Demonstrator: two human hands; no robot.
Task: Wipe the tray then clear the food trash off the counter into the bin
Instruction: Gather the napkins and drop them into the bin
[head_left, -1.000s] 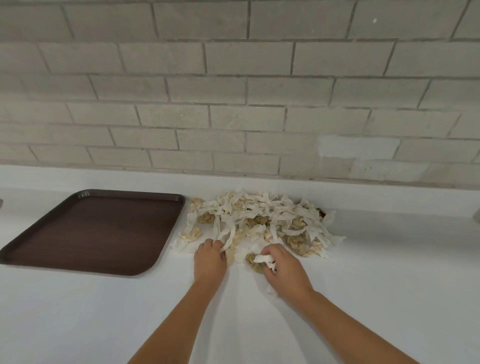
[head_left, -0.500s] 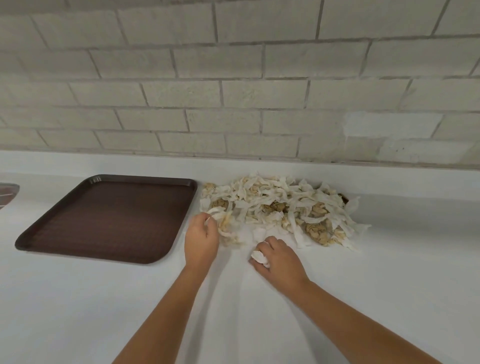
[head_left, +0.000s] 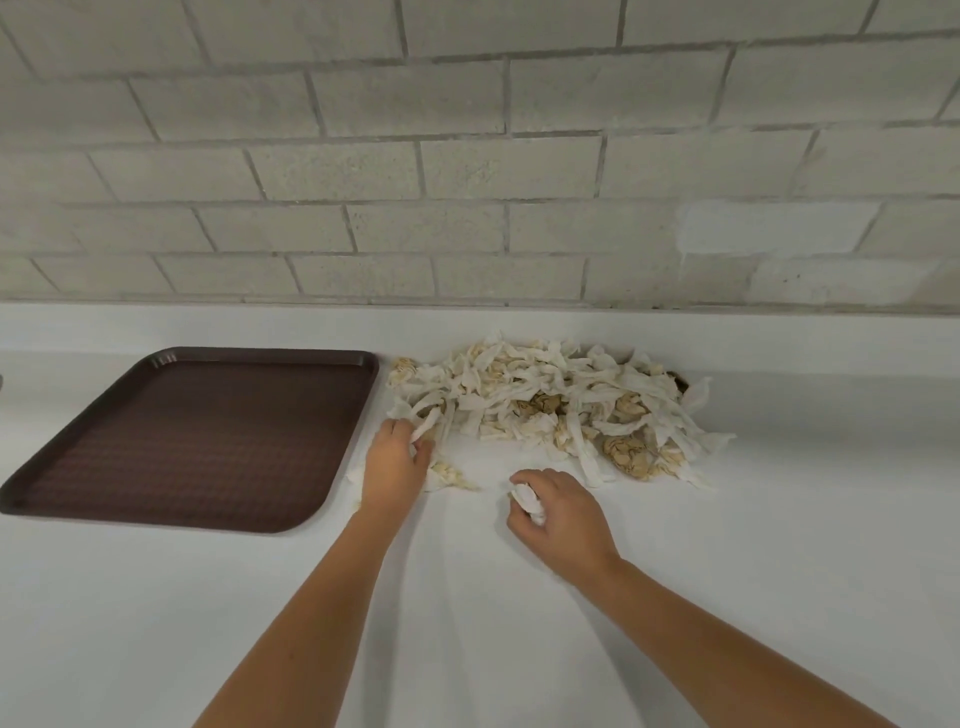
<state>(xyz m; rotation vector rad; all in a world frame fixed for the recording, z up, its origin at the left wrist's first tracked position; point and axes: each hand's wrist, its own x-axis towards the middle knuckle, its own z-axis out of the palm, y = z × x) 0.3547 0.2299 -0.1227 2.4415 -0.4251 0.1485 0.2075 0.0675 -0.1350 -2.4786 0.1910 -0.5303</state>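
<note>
Head view: left hand (head_left: 395, 465) grips strips at the edge of the food trash (head_left: 545, 400), right hand (head_left: 563, 514) clutches a white wad (head_left: 527, 500).

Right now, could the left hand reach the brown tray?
Probably yes. The tray lies just beside the left hand on the counter, with nothing between to block it. The hand seems to be pinching a paper strip, though, so it isn't free.

Bare desk (head_left: 467, 623) lies open on the near side of both hands and between them. Just beyond the left hand (head_left: 395, 462) and right hand (head_left: 558, 512), a heap of scraps (head_left: 545, 405) blocks the way, with the brick wall (head_left: 467, 182) behind it. A tray (head_left: 197, 436) lies just left of the left hand.
</note>
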